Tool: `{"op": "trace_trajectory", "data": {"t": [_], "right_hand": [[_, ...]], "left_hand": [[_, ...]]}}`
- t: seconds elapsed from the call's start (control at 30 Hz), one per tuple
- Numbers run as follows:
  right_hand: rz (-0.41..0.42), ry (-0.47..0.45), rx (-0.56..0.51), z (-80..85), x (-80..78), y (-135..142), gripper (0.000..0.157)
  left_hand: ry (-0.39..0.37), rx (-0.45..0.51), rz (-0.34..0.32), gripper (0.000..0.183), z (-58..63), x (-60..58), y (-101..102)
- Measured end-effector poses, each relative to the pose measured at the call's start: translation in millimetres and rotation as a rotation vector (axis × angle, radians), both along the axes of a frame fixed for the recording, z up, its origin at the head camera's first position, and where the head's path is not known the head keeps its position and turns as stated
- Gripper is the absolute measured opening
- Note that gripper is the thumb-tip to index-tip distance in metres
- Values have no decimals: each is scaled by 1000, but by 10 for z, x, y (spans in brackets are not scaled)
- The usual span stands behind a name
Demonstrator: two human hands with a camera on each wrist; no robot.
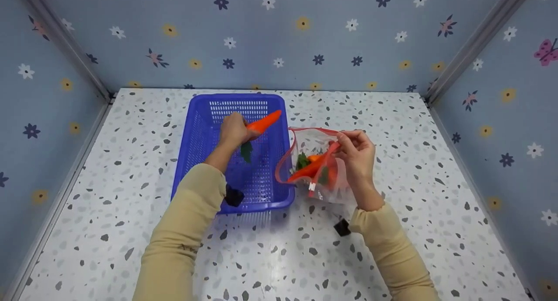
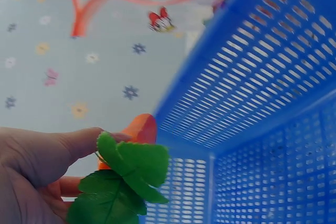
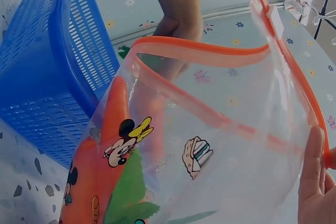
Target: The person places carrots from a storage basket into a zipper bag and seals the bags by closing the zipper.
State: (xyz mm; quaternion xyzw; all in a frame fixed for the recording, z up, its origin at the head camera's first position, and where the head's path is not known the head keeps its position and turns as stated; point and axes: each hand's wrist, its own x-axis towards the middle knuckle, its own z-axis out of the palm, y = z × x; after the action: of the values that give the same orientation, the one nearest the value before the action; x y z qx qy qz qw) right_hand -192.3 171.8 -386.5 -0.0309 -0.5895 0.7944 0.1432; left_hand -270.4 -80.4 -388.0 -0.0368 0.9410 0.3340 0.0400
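Observation:
My left hand (image 1: 233, 128) grips a toy-like orange carrot (image 1: 264, 122) above the blue basket (image 1: 185, 150), its tip pointing right and away. Green leaves (image 2: 139, 163) hang from the carrot, close up in the left wrist view. On the right, my right hand (image 1: 359, 155) pinches the red-edged rim of a clear zip bag (image 3: 247, 177), whose mouth gapes toward the basket. Inside the bag lie orange carrots (image 1: 307, 169) with green leaves (image 3: 126, 192). Cartoon prints cover part of the bag. A white slider (image 1: 312, 186) sits on its red edge.
The bag stands right beside the basket's right wall on a white speckled tabletop (image 1: 279, 257). Flowered blue panels (image 1: 279, 39) enclose the back and both sides. Small black blocks (image 1: 342, 227) sit near both wrists.

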Motion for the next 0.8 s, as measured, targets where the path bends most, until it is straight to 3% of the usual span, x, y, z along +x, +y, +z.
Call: {"op": "trace_trajectory", "data": {"t": [0.3, 0.53, 0.8], "right_hand": [[0, 54, 13, -70, -30, 10, 11], [12, 47, -5, -71, -30, 5, 12], [3, 32, -6, -54, -25, -19, 10]], "left_hand": [[151, 149, -23, 35, 215, 348, -58], [277, 206, -51, 35, 295, 617, -89], [349, 260, -75, 36, 351, 917, -79]]}}
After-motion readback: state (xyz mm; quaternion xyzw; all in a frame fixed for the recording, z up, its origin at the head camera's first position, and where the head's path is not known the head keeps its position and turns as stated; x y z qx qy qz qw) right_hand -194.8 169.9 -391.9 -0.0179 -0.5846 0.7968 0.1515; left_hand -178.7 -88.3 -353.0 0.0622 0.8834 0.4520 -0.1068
